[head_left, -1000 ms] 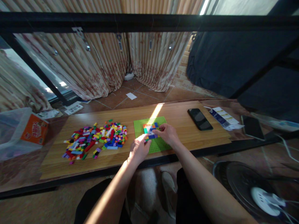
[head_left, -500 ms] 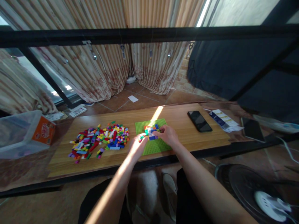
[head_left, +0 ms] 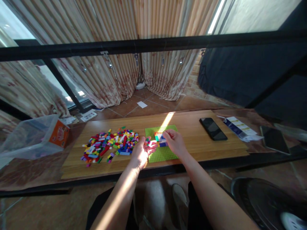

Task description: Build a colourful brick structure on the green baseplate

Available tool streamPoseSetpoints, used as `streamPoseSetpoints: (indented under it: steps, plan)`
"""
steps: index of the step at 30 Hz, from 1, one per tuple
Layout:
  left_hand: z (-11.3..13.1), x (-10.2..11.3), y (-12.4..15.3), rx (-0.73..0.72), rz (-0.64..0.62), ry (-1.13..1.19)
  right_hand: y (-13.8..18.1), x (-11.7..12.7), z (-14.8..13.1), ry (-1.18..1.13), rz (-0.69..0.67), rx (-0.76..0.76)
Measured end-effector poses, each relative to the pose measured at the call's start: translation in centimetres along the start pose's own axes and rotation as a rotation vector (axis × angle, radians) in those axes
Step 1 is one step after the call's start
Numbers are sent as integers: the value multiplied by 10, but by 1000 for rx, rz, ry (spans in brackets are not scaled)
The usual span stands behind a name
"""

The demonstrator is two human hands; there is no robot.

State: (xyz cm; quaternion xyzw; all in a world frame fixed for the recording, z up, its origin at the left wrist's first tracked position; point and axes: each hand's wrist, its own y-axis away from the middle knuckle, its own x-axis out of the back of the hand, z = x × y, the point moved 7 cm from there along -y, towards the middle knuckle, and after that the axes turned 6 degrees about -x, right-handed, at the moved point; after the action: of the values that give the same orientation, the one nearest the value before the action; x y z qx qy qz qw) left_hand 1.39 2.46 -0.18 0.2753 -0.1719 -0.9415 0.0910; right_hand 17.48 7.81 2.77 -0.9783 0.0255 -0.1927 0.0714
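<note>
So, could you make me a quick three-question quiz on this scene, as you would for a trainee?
1. True or false: the loose brick pile lies to the right of the green baseplate.
2. Which lies on the wooden board? A) plastic tub B) patterned curtain C) black phone
3. Fill in: small bricks show in the person's ____ hand.

Key: 1. False, it lies to the left. 2. C. 3. Left hand.

On the counter (head_left: pixel 192 127), a heap of bricks (head_left: pixel 120 140) lies left of the baseplate (head_left: pixel 163 155) and a phone (head_left: pixel 213 129) right of it. A tub (head_left: pixel 31 137) stands left of the heap; curtains (head_left: pixel 107 25) hang behind.
</note>
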Motion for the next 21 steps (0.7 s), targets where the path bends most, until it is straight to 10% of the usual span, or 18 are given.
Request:
streamPoseSetpoints:
  steps: [12, 21]
  plan:
    - [12, 5, 2, -260, -205, -376, 17, -65, -30, 14, -411, 137]
    - [42, 37, 3, -412, 63, -484, 15, -75, -29, -207, -372, 39]
